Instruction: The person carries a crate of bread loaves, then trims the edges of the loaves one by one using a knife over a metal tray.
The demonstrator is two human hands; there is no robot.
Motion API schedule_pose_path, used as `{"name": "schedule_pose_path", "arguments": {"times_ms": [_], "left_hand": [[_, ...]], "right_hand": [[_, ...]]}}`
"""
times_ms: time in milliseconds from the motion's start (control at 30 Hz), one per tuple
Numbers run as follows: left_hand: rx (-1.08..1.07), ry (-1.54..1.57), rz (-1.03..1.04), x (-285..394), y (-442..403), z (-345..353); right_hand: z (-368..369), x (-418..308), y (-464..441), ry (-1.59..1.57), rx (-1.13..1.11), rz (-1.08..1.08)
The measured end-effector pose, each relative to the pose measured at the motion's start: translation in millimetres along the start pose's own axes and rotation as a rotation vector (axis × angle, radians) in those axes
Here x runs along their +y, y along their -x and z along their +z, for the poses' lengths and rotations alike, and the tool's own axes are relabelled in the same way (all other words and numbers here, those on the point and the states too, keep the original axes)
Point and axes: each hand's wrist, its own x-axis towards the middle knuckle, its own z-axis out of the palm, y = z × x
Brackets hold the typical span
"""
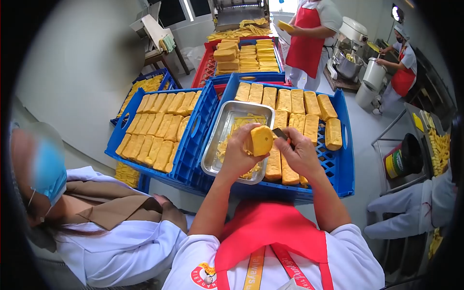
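Observation:
My left hand [240,149] is wrapped round a yellow loaf [262,140], whose end face with a small dark hole points up at the camera. My right hand [298,151] grips a small knife [280,133], its dark blade close to the loaf's right side. Under my left hand lies a steel tray [210,159] with yellow trimmings [247,120] in it. The tray rests on the left part of a blue crate [346,159] holding rows of yellow loaves [311,128].
Another blue crate [115,140] of loaves stands to the left. Behind, a red crate [205,65] holds more loaves. A person in white [121,241] is close at my left; others stand at the back and right. A black bucket [403,155] is at right.

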Motion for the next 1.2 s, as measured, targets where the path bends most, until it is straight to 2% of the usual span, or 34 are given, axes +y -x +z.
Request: {"name": "schedule_pose_path", "arguments": {"times_ms": [67,100,133,167,233,300,400,433,467,533,567,667,700,767,867,1067,1200], "left_hand": [[-0.026,-0.042,-0.003,4.4,2.8,-2.3],[-0.03,-0.187,0.093,3.9,5.1,-0.4],[-0.032,-0.334,0.183,2.0,7.4,1.3],[-0.055,-0.411,0.253,-7.1,9.2,4.1],[-0.103,-0.406,0.204,-18.8,13.4,10.4],[-0.198,-0.354,0.117,-22.1,16.5,12.8],[-0.228,-0.474,0.183,-20.7,14.8,11.4],[-0.208,-0.517,0.224,-23.6,9.1,12.3],[-0.219,-0.511,0.223,-26.7,3.7,11.0],[-0.159,-0.195,0.171,-21.2,-2.7,3.7],[-0.114,-0.156,0.098,-11.6,-1.3,-0.7],[-0.114,-0.101,0.002,-14.4,-1.4,-14.7],[-0.106,-0.105,-0.018,-14.8,-0.5,-17.5],[-0.116,-0.091,-0.029,-16.8,0.2,-20.0],[-0.14,-0.052,-0.059,-19.6,3.1,-23.1],[-0.159,0.039,-0.101,-23.0,4.8,-27.9],[-0.139,0.012,-0.092,-27.3,4.8,-28.7]], "right_hand": [[10.4,-3.1,-3.8,-0.325,0.043,-0.272],[13.7,-0.4,-8.1,-0.372,-0.131,-0.196],[26.8,4.5,-11.4,-0.262,-0.052,-0.318],[32.6,7.0,-10.6,-0.188,-0.05,-0.265],[40.9,12.6,-9.1,-0.115,-0.054,-0.226],[47.5,23.6,-7.0,-0.258,-0.137,0.174],[51.7,32.4,0.7,-0.426,-0.106,0.185],[59.8,36.2,-2.2,-0.382,-0.005,-0.07],[60.0,39.9,-2.5,-0.382,0.0,-0.058],[41.2,14.1,-5.4,-0.626,-0.108,0.054],[29.0,4.4,-5.2,-0.715,-0.158,0.195],[27.1,13.3,-11.7,-0.482,0.073,0.035],[24.8,11.2,-11.6,-0.48,0.077,0.038],[21.2,1.5,-7.4,0.005,0.033,-0.017],[27.8,-8.1,-10.3,0.083,0.127,-0.114],[38.6,-6.5,-17.4,0.179,0.103,-0.144],[44.4,-4.7,-19.4,0.129,0.047,-0.117]]}}
